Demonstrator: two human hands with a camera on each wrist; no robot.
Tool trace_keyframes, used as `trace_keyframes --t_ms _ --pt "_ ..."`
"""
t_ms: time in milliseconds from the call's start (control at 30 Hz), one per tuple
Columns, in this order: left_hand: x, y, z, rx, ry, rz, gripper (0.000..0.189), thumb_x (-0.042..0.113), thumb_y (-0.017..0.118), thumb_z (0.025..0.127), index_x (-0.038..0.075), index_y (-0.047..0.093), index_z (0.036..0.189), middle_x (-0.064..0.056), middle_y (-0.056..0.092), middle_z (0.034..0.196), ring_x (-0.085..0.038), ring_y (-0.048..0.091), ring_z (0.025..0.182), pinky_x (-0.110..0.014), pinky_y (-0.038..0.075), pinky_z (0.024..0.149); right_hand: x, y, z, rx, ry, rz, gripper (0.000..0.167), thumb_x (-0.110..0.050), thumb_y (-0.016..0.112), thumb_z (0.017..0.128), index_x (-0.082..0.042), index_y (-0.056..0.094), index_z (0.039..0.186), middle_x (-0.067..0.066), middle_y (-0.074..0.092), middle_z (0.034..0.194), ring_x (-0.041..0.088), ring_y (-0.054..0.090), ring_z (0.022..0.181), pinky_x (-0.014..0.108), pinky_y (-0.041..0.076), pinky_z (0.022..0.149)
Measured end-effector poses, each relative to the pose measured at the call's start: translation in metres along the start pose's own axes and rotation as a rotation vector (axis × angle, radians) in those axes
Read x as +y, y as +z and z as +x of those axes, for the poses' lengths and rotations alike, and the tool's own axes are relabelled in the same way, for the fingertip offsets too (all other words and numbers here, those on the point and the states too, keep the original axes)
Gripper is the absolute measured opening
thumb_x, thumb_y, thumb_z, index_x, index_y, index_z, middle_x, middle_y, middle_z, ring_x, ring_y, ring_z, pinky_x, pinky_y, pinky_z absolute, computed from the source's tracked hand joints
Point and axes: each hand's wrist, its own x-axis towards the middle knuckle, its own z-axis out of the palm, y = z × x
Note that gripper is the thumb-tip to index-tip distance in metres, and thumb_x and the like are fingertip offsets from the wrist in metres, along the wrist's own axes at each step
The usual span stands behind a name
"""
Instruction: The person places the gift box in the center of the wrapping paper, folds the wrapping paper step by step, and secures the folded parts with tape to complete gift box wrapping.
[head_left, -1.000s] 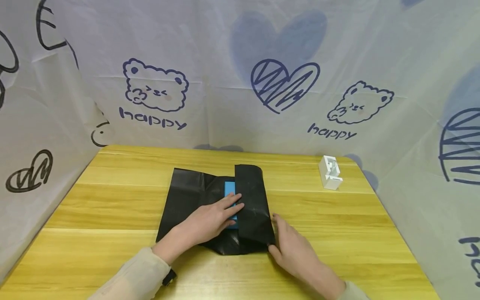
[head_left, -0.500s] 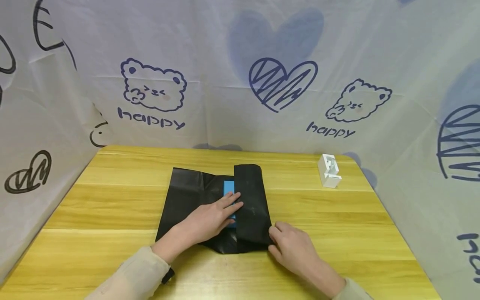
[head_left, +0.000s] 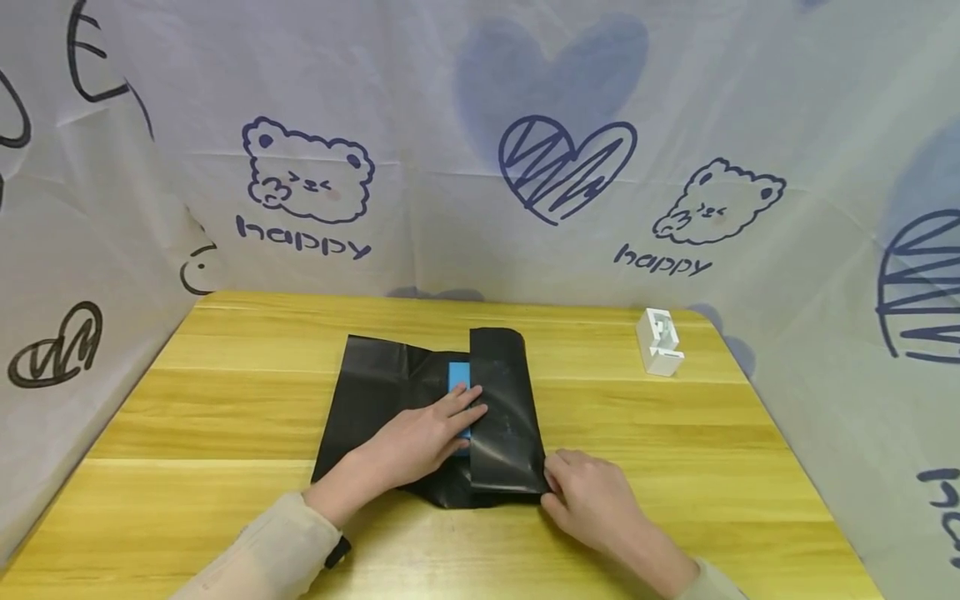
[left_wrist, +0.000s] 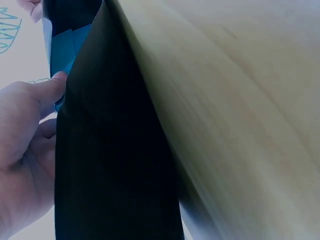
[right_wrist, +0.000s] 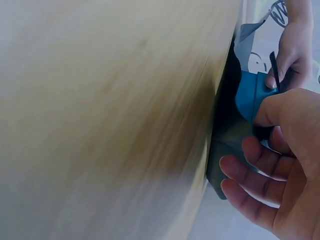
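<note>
A sheet of black wrapping material (head_left: 371,383) lies on the wooden table, its right side folded over a blue box (head_left: 459,377). Only a narrow strip of the box shows from above; its blue end (right_wrist: 246,95) is visible in the right wrist view. My left hand (head_left: 416,442) rests on the box with fairly straight fingers, two fingertips reaching over the edge of the folded flap (head_left: 501,392). With thumb and curled fingers, my right hand (head_left: 592,496) pinches the flap's near right corner. The other fingers (right_wrist: 250,182) hang loosely curled below it.
A small white block-shaped object with a hollow (head_left: 660,343) stands at the back right of the table (head_left: 225,408). Behind and at both sides hangs a pale cloth (head_left: 435,100) printed with bears and hearts.
My right hand's fingers have gone from stretched along the flap's right side to curled at its near corner. The flap's near end looks straighter and smoother. My left hand has stayed put.
</note>
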Motion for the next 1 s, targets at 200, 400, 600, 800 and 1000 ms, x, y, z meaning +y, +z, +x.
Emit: trace_keyframes --t_ms 200,400,600,800,1000 --pt "0.0 0.001 0.0 0.003 -0.005 0.013 0.056 0.028 0.065 0.104 0.012 0.05 0.156 -0.013 0.035 0.167 -0.033 0.036 0.151 -0.019 0.048 0.054 0.001 -0.002 0.001 -0.078 0.123 0.094 0.038 -0.037 0.084 0.083 -0.025 0.05 0.072 -0.014 0.039 0.063 0.001 0.036 0.052 0.021 0.032 0.046" --pt "0.001 0.001 0.001 0.008 -0.01 0.007 0.056 0.028 0.066 0.104 0.011 0.051 0.155 -0.013 0.035 0.167 -0.033 0.037 0.151 -0.021 0.052 0.058 0.003 -0.006 0.001 -0.159 0.014 0.115 0.026 -0.027 0.076 0.085 -0.029 0.052 0.074 -0.018 0.043 0.066 -0.001 0.04 0.056 0.02 0.035 0.049" --pt "0.0 0.001 0.0 0.016 0.001 0.007 0.056 0.026 0.068 0.103 0.01 0.052 0.154 -0.015 0.036 0.166 -0.034 0.038 0.15 -0.023 0.054 0.061 0.013 -0.019 0.002 -0.313 0.064 0.324 0.022 -0.034 0.073 0.092 -0.03 0.057 0.077 -0.018 0.049 0.065 0.0 0.045 0.055 0.021 0.039 0.051" --pt "-0.001 0.001 0.0 0.019 0.008 0.012 0.056 0.026 0.068 0.103 0.009 0.053 0.153 -0.016 0.037 0.165 -0.035 0.039 0.15 -0.029 0.061 0.074 0.022 -0.023 0.015 -0.288 0.296 0.453 0.052 -0.064 0.049 0.103 -0.022 0.06 0.074 -0.01 0.049 0.059 0.008 0.043 0.049 0.024 0.035 0.05" --pt "-0.002 0.002 0.0 0.045 0.027 0.024 0.056 0.027 0.071 0.101 0.008 0.055 0.151 -0.018 0.04 0.163 -0.033 0.054 0.139 -0.031 0.061 0.08 0.018 -0.013 0.028 -0.286 0.395 0.523 0.06 -0.064 0.044 0.105 -0.015 0.06 0.073 -0.004 0.049 0.059 0.013 0.044 0.05 0.026 0.035 0.05"
